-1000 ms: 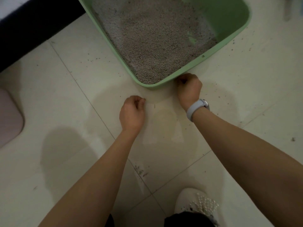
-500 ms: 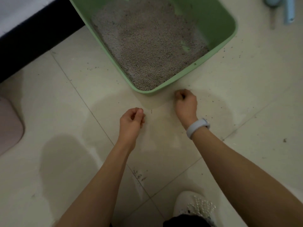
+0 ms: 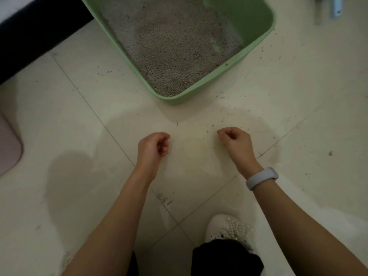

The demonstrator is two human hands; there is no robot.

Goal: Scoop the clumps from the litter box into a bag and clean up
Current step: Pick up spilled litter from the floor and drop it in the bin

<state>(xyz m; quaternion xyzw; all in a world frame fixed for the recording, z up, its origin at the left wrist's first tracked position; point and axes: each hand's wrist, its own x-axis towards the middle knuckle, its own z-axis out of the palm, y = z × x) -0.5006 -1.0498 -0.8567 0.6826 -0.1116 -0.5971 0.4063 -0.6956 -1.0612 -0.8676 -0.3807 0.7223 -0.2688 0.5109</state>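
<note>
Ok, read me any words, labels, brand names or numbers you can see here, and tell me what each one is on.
None can be read.
The green litter box: plain rim and walls, no label showing.
The wristband on the right arm: blank from this side.
The white beaded shoe: no marking visible.
The pale blue object at the top right: cut off by the frame and too blurred to tell.

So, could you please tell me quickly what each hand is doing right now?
Left hand: fingers loosely curled, holding nothing visible, above the pale tiled floor.
Right hand: the same.
</note>
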